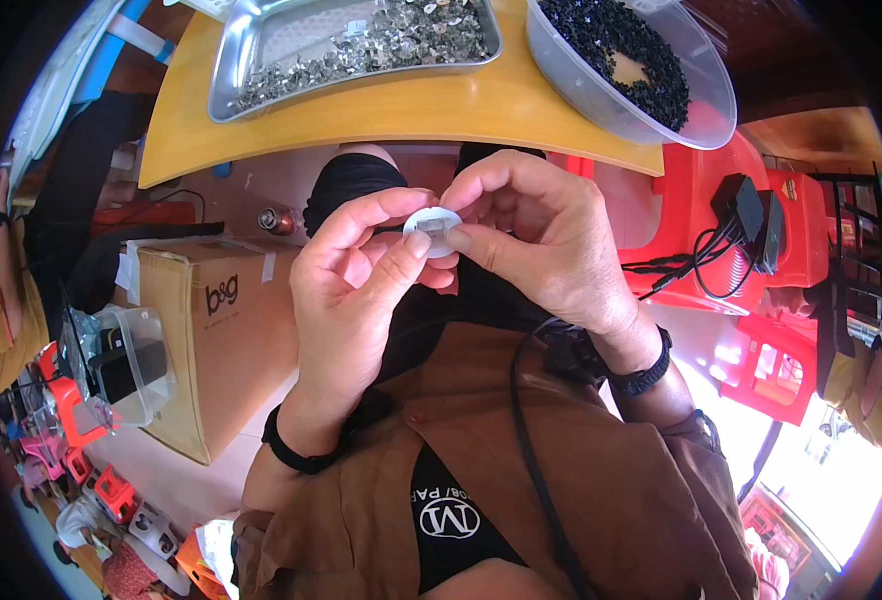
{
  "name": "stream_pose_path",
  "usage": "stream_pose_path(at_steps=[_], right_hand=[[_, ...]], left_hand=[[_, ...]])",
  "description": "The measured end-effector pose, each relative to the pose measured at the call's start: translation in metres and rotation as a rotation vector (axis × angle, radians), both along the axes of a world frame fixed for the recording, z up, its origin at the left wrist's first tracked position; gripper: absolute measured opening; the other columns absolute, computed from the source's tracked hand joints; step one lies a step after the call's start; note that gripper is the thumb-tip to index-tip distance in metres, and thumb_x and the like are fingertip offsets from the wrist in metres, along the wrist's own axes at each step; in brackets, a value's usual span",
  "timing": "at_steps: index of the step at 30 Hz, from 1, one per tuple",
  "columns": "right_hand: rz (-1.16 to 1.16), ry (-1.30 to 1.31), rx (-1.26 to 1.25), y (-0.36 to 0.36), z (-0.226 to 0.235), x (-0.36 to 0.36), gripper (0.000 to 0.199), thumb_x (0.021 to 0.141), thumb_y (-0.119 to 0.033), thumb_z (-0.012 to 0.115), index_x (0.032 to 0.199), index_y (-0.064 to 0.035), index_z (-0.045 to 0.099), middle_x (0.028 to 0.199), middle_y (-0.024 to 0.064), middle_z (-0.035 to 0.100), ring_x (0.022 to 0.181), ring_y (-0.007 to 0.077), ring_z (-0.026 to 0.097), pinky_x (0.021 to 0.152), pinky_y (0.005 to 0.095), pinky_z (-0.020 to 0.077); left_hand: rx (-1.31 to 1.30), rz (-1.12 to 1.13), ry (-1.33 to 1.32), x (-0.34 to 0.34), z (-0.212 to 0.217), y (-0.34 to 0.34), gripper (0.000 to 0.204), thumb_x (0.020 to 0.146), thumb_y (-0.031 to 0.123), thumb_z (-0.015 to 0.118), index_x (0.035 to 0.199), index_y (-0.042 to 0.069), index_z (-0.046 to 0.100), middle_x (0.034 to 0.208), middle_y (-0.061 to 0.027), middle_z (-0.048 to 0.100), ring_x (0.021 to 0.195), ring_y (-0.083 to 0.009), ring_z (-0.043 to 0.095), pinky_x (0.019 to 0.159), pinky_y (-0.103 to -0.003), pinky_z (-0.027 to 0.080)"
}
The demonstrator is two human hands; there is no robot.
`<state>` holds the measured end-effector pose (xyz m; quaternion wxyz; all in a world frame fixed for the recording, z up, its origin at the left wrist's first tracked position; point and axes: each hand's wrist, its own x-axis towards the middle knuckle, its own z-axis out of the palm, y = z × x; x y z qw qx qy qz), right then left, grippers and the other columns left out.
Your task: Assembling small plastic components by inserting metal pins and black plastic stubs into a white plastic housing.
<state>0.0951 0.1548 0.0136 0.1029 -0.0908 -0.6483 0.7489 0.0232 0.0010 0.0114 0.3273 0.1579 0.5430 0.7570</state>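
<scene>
Over my lap, my left hand (356, 265) and my right hand (546, 235) pinch a small round white disc (418, 219) from either side. A greyish rectangular piece shows at the disc's middle; it looks like metal, but the detail is too small to tell. My left thumb presses on the lower edge, and the right thumb and forefinger grip the right edge. Beyond my hands, the yellow table (331, 128) bears a metal tray (223, 95) of small shiny metal pieces (401, 45) and a translucent plastic basin (713, 115) of small black parts (651, 75).
A cardboard box (246, 350) stands on the floor to my left, with a clear plastic container (146, 350) beside it. A red plastic stool (651, 225) at my right carries black boxes (746, 215) with cables. A metal can (278, 220) is by my left knee.
</scene>
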Motion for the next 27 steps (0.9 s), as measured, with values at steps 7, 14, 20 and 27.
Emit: stream_pose_path(at_steps=[7, 14, 20, 27], right_hand=[[-0.042, 0.058, 0.13, -0.005, 0.0, 0.002, 0.015, 0.079, 0.001, 0.068, 0.092, 0.0006, 0.062, 0.085, 0.0043, 0.06, 0.075, 0.0068, 0.061, 0.064, 0.0203, 0.0496], [-0.055, 0.094, 0.18, -0.006, 0.0, 0.001, 0.015, 0.077, 0.001, 0.069, 0.091, -0.001, 0.063, 0.084, 0.0042, 0.058, 0.072, 0.0081, 0.062, 0.061, 0.0199, 0.0481], [0.019, 0.04, 0.182, -0.006, 0.007, 0.004, 0.015, 0.078, 0.006, 0.067, 0.091, 0.0019, 0.063, 0.09, 0.0058, 0.056, 0.079, 0.0106, 0.06, 0.068, 0.0233, 0.05], [-0.079, 0.094, 0.087, -0.011, -0.005, 0.002, 0.016, 0.079, 0.003, 0.068, 0.093, 0.0, 0.062, 0.083, 0.0029, 0.058, 0.071, 0.006, 0.06, 0.059, 0.0197, 0.0474]], left_hand=[[0.094, -0.019, -0.065, -0.002, -0.003, -0.001, 0.02, 0.088, 0.005, 0.059, 0.106, -0.003, 0.056, 0.093, -0.0134, 0.065, 0.078, -0.0176, 0.064, 0.068, -0.03, 0.055], [0.16, -0.035, -0.206, -0.004, -0.005, -0.002, 0.017, 0.087, 0.005, 0.057, 0.103, -0.001, 0.056, 0.096, -0.0122, 0.062, 0.082, -0.0188, 0.063, 0.07, -0.032, 0.053], [0.219, -0.097, -0.225, -0.008, -0.013, -0.005, 0.011, 0.086, 0.004, 0.058, 0.097, 0.002, 0.056, 0.098, -0.012, 0.061, 0.085, -0.0183, 0.062, 0.07, -0.032, 0.053], [0.159, -0.116, -0.152, -0.009, -0.012, -0.007, 0.018, 0.086, 0.004, 0.059, 0.104, -0.001, 0.056, 0.102, -0.0134, 0.061, 0.087, -0.019, 0.062, 0.071, -0.031, 0.054]])
